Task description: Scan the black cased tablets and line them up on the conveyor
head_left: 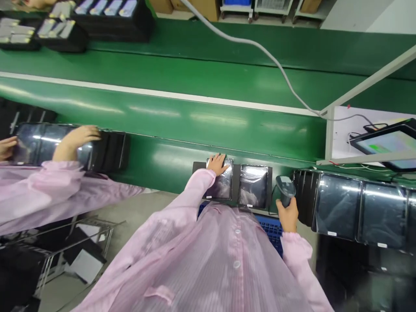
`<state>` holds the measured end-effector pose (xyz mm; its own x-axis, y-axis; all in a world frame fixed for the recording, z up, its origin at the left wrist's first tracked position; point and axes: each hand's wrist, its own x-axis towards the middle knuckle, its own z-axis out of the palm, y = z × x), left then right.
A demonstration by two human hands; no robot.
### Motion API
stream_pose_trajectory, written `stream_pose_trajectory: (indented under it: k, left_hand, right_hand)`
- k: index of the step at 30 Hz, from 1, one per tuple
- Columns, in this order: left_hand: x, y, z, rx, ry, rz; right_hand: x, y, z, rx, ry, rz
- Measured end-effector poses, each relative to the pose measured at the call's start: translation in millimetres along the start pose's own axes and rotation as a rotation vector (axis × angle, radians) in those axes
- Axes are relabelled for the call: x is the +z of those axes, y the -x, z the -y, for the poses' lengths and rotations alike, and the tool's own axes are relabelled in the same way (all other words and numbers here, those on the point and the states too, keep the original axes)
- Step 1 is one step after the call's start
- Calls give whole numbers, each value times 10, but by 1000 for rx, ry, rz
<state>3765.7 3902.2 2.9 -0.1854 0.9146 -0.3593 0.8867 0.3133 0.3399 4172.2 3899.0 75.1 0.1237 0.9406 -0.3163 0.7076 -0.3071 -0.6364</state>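
Observation:
My left hand (pixel 217 164) lies flat with its fingers spread on the upper part of a dark, glossy screen panel (pixel 222 187). A second such panel (pixel 252 186) sits just to the right in the same black tray (pixel 236 182), with a small white label at its lower edge. My right hand (pixel 288 213) is wrapped around the handle of a barcode scanner (pixel 286 187). The scanner is held above the bench edge, right of the second panel and apart from it. Its head points away from me.
Stacked black trays with panels (pixel 338 201) stand at the right, below a tablet-like monitor (pixel 390 141) and a white frame (pixel 329 134). At left, a co-worker's hands (pixel 79 136) touch another tray stack (pixel 112 149). A grey cable (pixel 247 41) hangs across the green bench (pixel 156 154).

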Motion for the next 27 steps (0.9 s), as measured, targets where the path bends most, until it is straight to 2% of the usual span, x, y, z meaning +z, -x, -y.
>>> stream_pose_trajectory:
  k: [2,4,6,9,12,16,19,22,27]
  left_hand:
    - [-37,-150,29,57,-18,56]
    - [-45,-179,66,128,-9,60]
    - [-47,-97,115,175,49,8]
    - [-34,215,271,132,201,-158]
    - [73,716,592,33,346,-278]
    - [419,1468,1139,-182,438,-272]
    - [708,1869,1443,-350,511,-262]
    - [915,2045,1591,-460,653,-216]
    - [1080,2060,1676,-526,822,-172]
  right_hand:
    - [-54,521,-88,-20,-144,70]
    - [23,1006,-184,38,-216,166]
    - [209,1386,-263,134,-227,230]
    - [558,1715,-325,218,-191,229]
    - [819,1826,-337,248,-111,183]
    - [957,1870,-307,238,-27,125]
    - [988,1913,-254,218,21,114]
    - [1018,1958,-210,232,54,113]
    - [1041,2017,-198,242,52,77]
